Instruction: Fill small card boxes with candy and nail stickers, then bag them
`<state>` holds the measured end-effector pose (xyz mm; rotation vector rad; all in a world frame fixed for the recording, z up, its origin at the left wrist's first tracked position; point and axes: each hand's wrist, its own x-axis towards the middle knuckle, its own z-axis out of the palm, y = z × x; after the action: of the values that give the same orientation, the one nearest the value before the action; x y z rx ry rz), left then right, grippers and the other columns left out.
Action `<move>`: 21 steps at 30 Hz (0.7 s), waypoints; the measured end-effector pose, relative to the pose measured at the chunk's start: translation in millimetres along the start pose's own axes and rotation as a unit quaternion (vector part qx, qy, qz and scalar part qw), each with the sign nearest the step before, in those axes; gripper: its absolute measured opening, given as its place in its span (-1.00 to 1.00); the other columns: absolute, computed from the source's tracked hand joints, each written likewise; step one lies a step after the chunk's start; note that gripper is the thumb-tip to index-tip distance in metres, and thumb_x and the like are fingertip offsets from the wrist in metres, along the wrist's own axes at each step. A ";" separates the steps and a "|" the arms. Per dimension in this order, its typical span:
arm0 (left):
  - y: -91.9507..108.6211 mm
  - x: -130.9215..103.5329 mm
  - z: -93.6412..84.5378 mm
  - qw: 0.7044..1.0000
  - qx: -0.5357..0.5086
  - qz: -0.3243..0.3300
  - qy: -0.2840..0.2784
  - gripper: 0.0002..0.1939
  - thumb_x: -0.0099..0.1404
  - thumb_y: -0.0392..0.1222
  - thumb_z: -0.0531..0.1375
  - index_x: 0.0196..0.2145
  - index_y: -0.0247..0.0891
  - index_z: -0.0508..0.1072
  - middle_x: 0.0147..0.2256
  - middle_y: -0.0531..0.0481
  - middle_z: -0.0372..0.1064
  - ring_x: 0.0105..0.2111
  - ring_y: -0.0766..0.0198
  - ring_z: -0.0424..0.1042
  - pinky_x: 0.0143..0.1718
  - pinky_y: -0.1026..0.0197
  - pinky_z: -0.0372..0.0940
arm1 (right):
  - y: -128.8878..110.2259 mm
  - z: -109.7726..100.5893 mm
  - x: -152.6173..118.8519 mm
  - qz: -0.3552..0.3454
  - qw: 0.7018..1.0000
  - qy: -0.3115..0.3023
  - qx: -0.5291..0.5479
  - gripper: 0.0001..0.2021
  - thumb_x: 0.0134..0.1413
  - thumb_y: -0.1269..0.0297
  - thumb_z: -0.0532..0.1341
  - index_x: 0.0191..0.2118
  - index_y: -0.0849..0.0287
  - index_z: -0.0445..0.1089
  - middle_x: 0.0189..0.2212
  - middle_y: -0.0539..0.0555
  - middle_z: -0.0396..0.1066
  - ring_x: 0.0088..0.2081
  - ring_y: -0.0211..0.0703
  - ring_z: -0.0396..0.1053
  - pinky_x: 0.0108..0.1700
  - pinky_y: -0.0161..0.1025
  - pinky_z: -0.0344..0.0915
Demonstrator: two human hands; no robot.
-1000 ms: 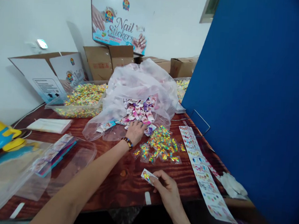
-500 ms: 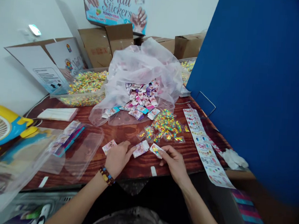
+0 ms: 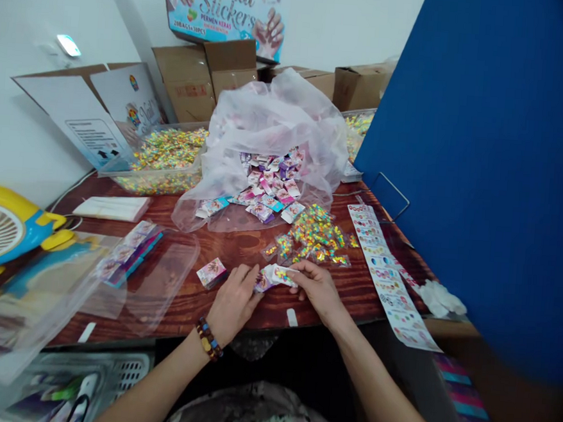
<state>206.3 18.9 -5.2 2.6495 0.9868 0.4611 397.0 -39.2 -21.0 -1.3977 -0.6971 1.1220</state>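
My left hand (image 3: 233, 301) rests low over the table, its fingers closed on a small printed box (image 3: 263, 280) that lies on its side. Against the open right end of that box, my right hand (image 3: 321, 294) pinches a small candy packet (image 3: 284, 275) together with a white slip. How far the packet reaches into the box cannot be made out. Just left of my left hand sits another small pink-and-white box (image 3: 211, 272). Beyond my right hand lies a heap of clear packets with colourful candy (image 3: 316, 233).
Several small boxes (image 3: 273, 188) spill from a translucent plastic bag (image 3: 278, 121). A candy-filled tub (image 3: 158, 180) stands behind left. A sticker strip (image 3: 386, 270) hangs over the right table edge, near a blue panel (image 3: 471, 186). A toy-like yellow-blue fan (image 3: 14, 231) is at left.
My right hand has brought the candy packet leftward to the small box's end. My left hand has shifted right, from beside the left box onto the box in the middle.
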 end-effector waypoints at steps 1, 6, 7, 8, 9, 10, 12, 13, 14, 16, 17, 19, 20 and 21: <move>-0.5 -3.8 -1.8 1.000 -0.028 -0.003 0.004 -0.55 0.29 -0.33 0.15 0.13 -0.28 0.22 -0.10 -0.12 0.28 -0.07 0.12 0.30 0.02 0.04 0.30 | -1.4 0.4 0.1 0.006 1.000 -0.012 -0.012 -0.77 -0.19 0.12 0.32 -0.43 0.16 0.41 -0.63 -0.09 0.37 -0.63 -0.31 0.28 -0.66 -0.42 0.10; 0.7 -14.4 -9.3 0.996 -0.091 -0.012 -0.007 -0.61 0.30 -0.33 0.14 0.08 -0.22 0.26 -0.11 -0.08 0.25 -0.10 0.16 0.32 0.01 0.06 0.31 | -9.2 -2.1 2.5 0.010 0.992 -0.079 -0.102 -0.81 -0.15 0.15 0.27 -0.45 0.17 0.41 -0.63 -0.08 0.34 -0.65 -0.33 0.23 -0.63 -0.40 0.09; 1.2 -15.0 -10.0 0.996 -0.090 -0.013 -0.016 -0.62 0.29 -0.33 0.14 0.07 -0.22 0.26 -0.12 -0.08 0.26 -0.11 0.16 0.32 0.00 0.06 0.32 | -11.5 -2.6 2.8 0.005 0.988 -0.093 -0.120 -0.82 -0.14 0.16 0.26 -0.46 0.18 0.41 -0.61 -0.07 0.35 -0.64 -0.33 0.23 -0.60 -0.38 0.13; 1.7 -15.5 -10.4 0.996 -0.088 -0.012 -0.024 -0.63 0.29 -0.33 0.14 0.06 -0.23 0.27 -0.13 -0.08 0.26 -0.12 0.16 0.32 -0.01 0.06 0.33 | -14.2 -2.8 2.8 -0.003 0.985 -0.102 -0.139 -0.83 -0.14 0.17 0.25 -0.47 0.18 0.40 -0.59 -0.07 0.36 -0.62 -0.33 0.24 -0.57 -0.37 0.16; 2.3 -15.7 -10.6 0.996 -0.085 -0.010 -0.029 -0.64 0.29 -0.33 0.14 0.04 -0.23 0.29 -0.14 -0.07 0.26 -0.13 0.15 0.32 -0.02 0.05 0.33 | -17.2 -2.5 2.3 -0.013 0.981 -0.107 -0.161 -0.83 -0.12 0.18 0.24 -0.47 0.18 0.40 -0.58 -0.06 0.36 -0.62 -0.32 0.24 -0.55 -0.36 0.17; 2.9 -15.9 -10.7 0.996 -0.082 -0.007 -0.031 -0.66 0.29 -0.33 0.14 0.03 -0.24 0.30 -0.14 -0.07 0.26 -0.13 0.15 0.32 -0.03 0.05 0.34 | -20.5 -1.7 1.4 -0.027 0.976 -0.107 -0.188 -0.84 -0.10 0.19 0.23 -0.48 0.18 0.39 -0.59 -0.07 0.34 -0.61 -0.32 0.23 -0.54 -0.36 0.17; 4.3 -16.2 -10.8 0.996 -0.079 0.004 -0.028 -0.69 0.30 -0.32 0.13 0.01 -0.24 0.30 -0.14 -0.07 0.27 -0.13 0.16 0.32 -0.03 0.06 0.34 | -27.7 1.1 -1.1 -0.063 0.961 -0.103 -0.247 -0.85 -0.05 0.20 0.20 -0.48 0.17 0.40 -0.65 -0.09 0.27 -0.62 -0.32 0.18 -0.55 -0.37 0.09; 5.1 -16.2 -10.9 0.997 -0.079 0.006 -0.023 -0.70 0.31 -0.31 0.13 0.01 -0.24 0.30 -0.14 -0.08 0.27 -0.13 0.16 0.32 -0.03 0.05 0.34 | -31.2 2.9 -2.3 -0.083 0.953 -0.101 -0.275 -0.85 -0.03 0.22 0.20 -0.49 0.17 0.40 -0.68 -0.11 0.22 -0.62 -0.32 0.15 -0.56 -0.37 0.05; 6.0 -16.1 -11.1 0.997 -0.077 0.006 -0.018 -0.69 0.31 -0.31 0.13 0.01 -0.24 0.30 -0.14 -0.08 0.27 -0.12 0.16 0.32 -0.02 0.05 0.34 | -34.3 4.7 -3.3 -0.100 0.944 -0.100 -0.298 -0.85 -0.02 0.23 0.19 -0.49 0.17 0.40 -0.70 -0.11 0.18 -0.62 -0.32 0.12 -0.56 -0.37 0.01; 7.8 -15.7 -11.8 0.997 -0.073 0.002 -0.009 -0.68 0.31 -0.31 0.13 0.03 -0.25 0.28 -0.12 -0.09 0.26 -0.11 0.14 0.31 -0.01 0.03 0.33 | -38.9 7.9 -3.6 -0.112 0.934 -0.106 -0.323 -0.85 -0.02 0.25 0.20 -0.50 0.17 0.42 -0.71 -0.12 0.15 -0.63 -0.33 0.08 -0.57 -0.37 -0.03; 8.8 -15.4 -12.1 0.998 -0.069 0.001 -0.005 -0.67 0.31 -0.31 0.14 0.03 -0.26 0.27 -0.12 -0.10 0.26 -0.10 0.13 0.30 0.00 0.01 0.33 | -40.1 9.1 -3.0 -0.108 0.933 -0.111 -0.324 -0.86 -0.02 0.26 0.20 -0.50 0.17 0.43 -0.71 -0.12 0.16 -0.63 -0.34 0.09 -0.57 -0.37 -0.02; 10.7 -14.4 -12.6 0.998 -0.060 0.004 0.001 -0.66 0.30 -0.32 0.14 0.04 -0.27 0.26 -0.11 -0.11 0.25 -0.08 0.11 0.29 0.01 -0.01 0.32 | -40.5 11.0 -1.3 -0.085 0.939 -0.125 -0.310 -0.87 -0.04 0.27 0.21 -0.49 0.18 0.45 -0.71 -0.11 0.21 -0.65 -0.34 0.14 -0.57 -0.38 0.03; 11.6 -13.9 -12.5 0.998 -0.057 0.007 0.001 -0.65 0.30 -0.33 0.13 0.04 -0.26 0.25 -0.11 -0.11 0.25 -0.07 0.11 0.28 0.02 -0.02 0.31 | -39.9 11.6 -0.6 -0.072 0.943 -0.132 -0.297 -0.87 -0.05 0.27 0.22 -0.49 0.19 0.46 -0.71 -0.11 0.24 -0.66 -0.34 0.17 -0.57 -0.38 0.06; 12.4 -13.4 -12.2 0.998 -0.056 0.011 0.001 -0.65 0.31 -0.33 0.13 0.04 -0.26 0.25 -0.11 -0.11 0.24 -0.07 0.11 0.28 0.02 -0.02 0.31 | -39.0 12.2 -0.2 -0.060 0.947 -0.139 -0.282 -0.87 -0.06 0.27 0.22 -0.49 0.19 0.46 -0.70 -0.10 0.27 -0.66 -0.34 0.20 -0.57 -0.38 0.09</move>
<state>199.2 2.7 7.8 2.5627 0.9063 0.5086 393.4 -27.9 18.2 -1.6542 -1.3699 1.0767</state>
